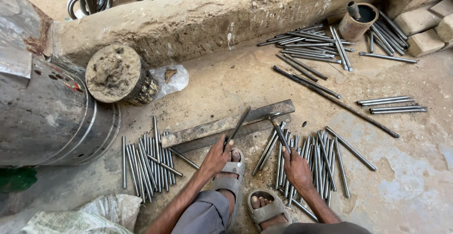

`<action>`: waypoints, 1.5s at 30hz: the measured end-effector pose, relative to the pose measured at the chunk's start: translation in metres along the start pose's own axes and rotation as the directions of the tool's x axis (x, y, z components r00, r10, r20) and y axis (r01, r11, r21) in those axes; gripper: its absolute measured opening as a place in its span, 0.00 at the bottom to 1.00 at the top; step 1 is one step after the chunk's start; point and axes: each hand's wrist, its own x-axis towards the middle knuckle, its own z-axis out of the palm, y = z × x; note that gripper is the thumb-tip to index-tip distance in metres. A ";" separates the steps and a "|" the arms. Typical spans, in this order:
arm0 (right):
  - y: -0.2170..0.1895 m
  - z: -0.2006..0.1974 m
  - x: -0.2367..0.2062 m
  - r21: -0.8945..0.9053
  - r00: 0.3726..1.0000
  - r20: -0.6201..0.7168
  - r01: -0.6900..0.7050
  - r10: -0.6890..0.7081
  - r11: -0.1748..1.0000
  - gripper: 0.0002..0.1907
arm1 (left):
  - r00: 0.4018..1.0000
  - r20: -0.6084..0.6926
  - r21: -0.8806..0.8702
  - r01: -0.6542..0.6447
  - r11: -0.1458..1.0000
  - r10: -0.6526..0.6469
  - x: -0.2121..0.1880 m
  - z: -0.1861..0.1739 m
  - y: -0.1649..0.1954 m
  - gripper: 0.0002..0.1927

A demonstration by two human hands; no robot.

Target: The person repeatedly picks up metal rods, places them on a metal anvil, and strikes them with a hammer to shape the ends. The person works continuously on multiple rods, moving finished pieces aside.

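Observation:
My left hand [216,156] grips a thin dark metal rod [238,125] and rests it across a long rusty steel bar [226,123] lying on the ground. My right hand [297,168] holds a hammer by its handle, with the hammer head [272,117] touching the bar's right part, beside the rod's tip. My sandalled feet [245,187] sit just below the bar. A pile of several grey rods [147,161] lies left of my left hand. Another spread of rods [318,161] lies under and around my right hand.
A large metal drum [47,111] stands at the left, with a mud-topped cylinder [118,73] beside it. More rods [316,45] and a rusty can [357,20] lie by the concrete kerb [212,17]. Bricks [424,26] sit at the far right, sacks [80,217] at bottom left.

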 end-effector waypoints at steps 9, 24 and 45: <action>0.002 0.000 0.003 0.005 1.000 0.015 -0.007 0.007 1.000 0.46 | 0.920 0.344 -0.495 0.347 0.797 -0.188 0.036 0.013 0.001 0.27; 0.015 -0.003 0.016 0.016 0.995 0.094 0.011 -0.013 1.000 0.48 | 0.962 0.172 -0.045 0.224 0.974 -0.213 0.045 0.003 0.005 0.35; -0.048 -0.019 -0.009 0.166 0.964 -0.057 0.265 -0.259 0.950 0.27 | 0.993 -0.023 0.207 0.117 0.971 -0.115 0.041 -0.020 0.013 0.22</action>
